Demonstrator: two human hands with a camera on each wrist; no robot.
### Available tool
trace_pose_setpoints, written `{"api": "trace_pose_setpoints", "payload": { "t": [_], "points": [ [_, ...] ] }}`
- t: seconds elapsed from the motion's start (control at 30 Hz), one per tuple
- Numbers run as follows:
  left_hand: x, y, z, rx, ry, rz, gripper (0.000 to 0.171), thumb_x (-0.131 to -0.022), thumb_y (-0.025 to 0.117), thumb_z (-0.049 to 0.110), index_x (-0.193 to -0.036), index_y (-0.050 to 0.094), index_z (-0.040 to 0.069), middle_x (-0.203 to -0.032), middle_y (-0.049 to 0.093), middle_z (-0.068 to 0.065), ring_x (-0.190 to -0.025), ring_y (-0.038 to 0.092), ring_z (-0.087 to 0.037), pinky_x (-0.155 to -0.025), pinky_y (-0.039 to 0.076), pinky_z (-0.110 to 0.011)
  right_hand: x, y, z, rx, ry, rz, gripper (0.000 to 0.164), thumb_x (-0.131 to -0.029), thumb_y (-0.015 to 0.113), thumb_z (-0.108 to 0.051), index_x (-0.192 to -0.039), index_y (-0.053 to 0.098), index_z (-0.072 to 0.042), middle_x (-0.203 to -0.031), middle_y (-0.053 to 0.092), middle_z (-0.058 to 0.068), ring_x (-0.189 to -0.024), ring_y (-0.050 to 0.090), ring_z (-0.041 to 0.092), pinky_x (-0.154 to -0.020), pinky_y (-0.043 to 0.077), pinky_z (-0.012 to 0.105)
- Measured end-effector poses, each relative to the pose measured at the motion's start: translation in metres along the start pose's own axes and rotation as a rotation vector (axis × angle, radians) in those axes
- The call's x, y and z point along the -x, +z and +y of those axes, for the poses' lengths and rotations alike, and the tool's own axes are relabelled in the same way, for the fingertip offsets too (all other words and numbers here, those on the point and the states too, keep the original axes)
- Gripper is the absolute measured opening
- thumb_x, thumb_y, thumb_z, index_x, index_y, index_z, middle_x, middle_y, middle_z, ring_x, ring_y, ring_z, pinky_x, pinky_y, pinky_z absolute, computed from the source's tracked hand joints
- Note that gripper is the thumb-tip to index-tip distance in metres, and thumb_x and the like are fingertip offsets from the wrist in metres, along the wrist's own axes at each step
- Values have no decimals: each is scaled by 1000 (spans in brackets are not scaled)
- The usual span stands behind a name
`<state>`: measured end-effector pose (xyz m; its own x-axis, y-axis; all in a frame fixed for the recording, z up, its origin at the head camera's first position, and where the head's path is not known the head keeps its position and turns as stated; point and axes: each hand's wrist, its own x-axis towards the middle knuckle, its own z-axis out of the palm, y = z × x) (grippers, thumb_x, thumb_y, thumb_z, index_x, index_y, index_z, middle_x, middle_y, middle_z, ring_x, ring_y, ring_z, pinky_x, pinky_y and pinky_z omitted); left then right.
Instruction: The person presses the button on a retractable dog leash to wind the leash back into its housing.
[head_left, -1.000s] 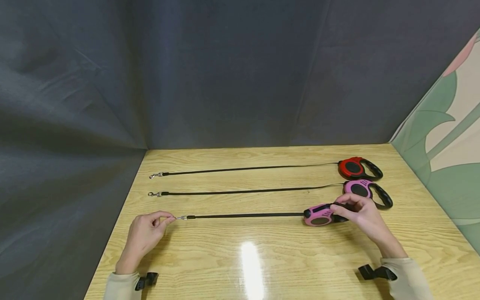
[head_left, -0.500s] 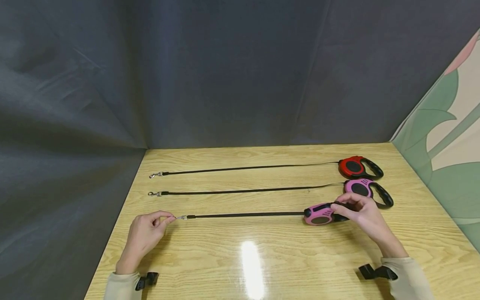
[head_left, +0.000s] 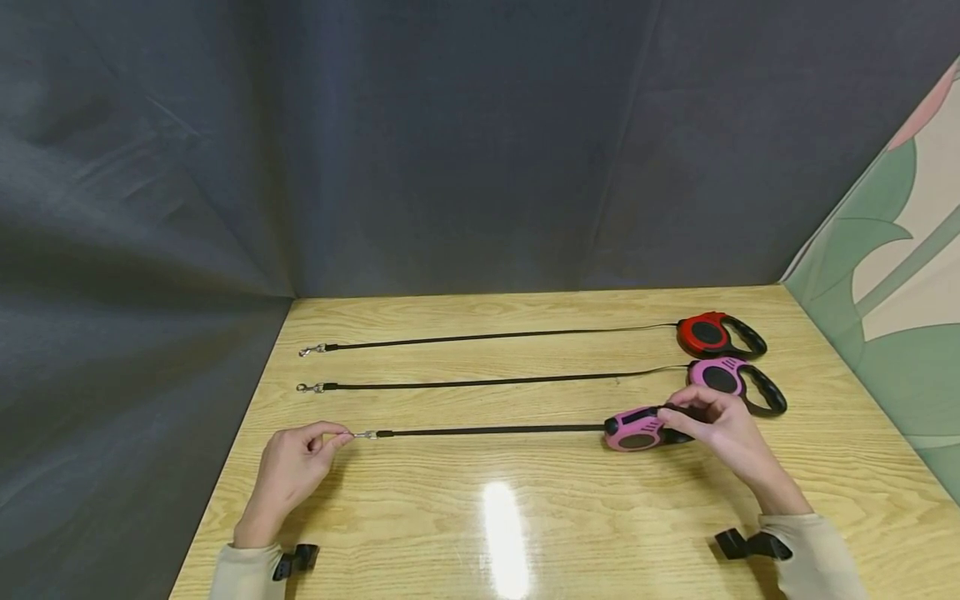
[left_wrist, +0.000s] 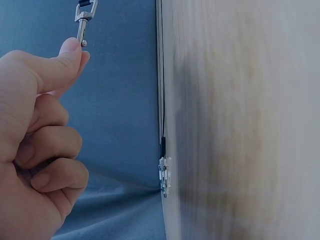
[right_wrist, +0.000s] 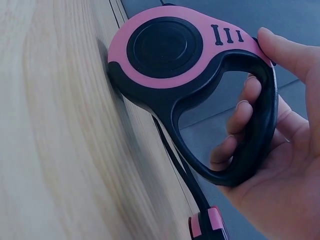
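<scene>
My left hand (head_left: pixel 292 471) pinches the end of a metal snap hook (left_wrist: pixel 82 31) between thumb and forefinger, the other fingers curled into the palm. From that hook a black strap (head_left: pixel 495 430) stretches nearly straight across to a pink retractable dog leash (head_left: pixel 633 430). My right hand (head_left: pixel 723 433) grips this leash by its black handle (right_wrist: pixel 262 130), fingers wrapped through the loop and thumb on top. The case is tilted on its edge, at or just above the table. Another pink retractable leash (head_left: pixel 718 377) lies just behind it, partly covered by my right hand.
A red retractable leash (head_left: pixel 705 335) lies farthest back, its strap drawn out leftward to a snap hook (head_left: pixel 312 350). The second pink leash's hook (head_left: pixel 310 387) lies in front of that one. Dark cloth (head_left: pixel 480 167) borders the wooden table (head_left: pixel 405 517) behind and at left.
Both hands keep their holds. The gripped pink case has shifted very slightly left and the pinched hook very slightly right. The other leashes stay put.
</scene>
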<state>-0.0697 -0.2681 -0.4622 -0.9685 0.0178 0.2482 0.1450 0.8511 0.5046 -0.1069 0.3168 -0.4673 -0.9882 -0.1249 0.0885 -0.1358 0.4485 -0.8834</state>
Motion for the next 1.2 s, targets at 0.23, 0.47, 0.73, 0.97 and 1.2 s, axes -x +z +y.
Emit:
{"api": "trace_pose_setpoints", "payload": {
  "t": [0.23, 0.47, 0.73, 0.97, 1.2],
  "points": [
    [0, 0, 2, -6, 8, -5, 8, -93, 84, 25, -95, 85, 18, -53, 30, 16, -47, 20, 0, -49, 27, -23, -1, 3, -1, -14, -14, -9, 12, -96, 79, -8, -104, 71, -4, -89, 71, -13, -75, 60, 9, -65, 47, 28],
    [1, 1, 3, 1, 6, -13, 7, -94, 83, 24, -96, 85, 18, -53, 31, 15, -47, 21, 0, -49, 28, -23, -1, 5, -2, -22, -26, -11, 11, -96, 79, -8, -103, 71, -5, -90, 71, -12, -74, 60, 9, -65, 48, 28],
    [0, 1, 5, 7, 8, -18, 8, -95, 83, 26, -96, 85, 18, -53, 31, 15, -47, 22, 0, -49, 28, -23, -1, 7, -4, -12, -24, -10, 11, -96, 80, -9, -102, 72, -5, -90, 72, -12, -76, 63, 8, -66, 49, 27],
    [1, 1, 6, 17, -12, -38, 12, -95, 82, 27, -98, 85, 16, -54, 36, 14, -46, 25, -1, -50, 32, -24, 0, 8, -5, -14, -12, -15, 11, -97, 79, -10, -103, 72, -4, -91, 72, -12, -77, 64, 8, -66, 50, 27],
    [0, 3, 7, 12, 12, -35, 11, -95, 82, 26, -98, 85, 16, -54, 35, 15, -46, 25, 0, -50, 31, -24, -2, 9, -7, -20, -21, -17, 11, -96, 79, -10, -102, 72, -4, -91, 73, -11, -77, 63, 9, -67, 50, 27]
  ]
}}
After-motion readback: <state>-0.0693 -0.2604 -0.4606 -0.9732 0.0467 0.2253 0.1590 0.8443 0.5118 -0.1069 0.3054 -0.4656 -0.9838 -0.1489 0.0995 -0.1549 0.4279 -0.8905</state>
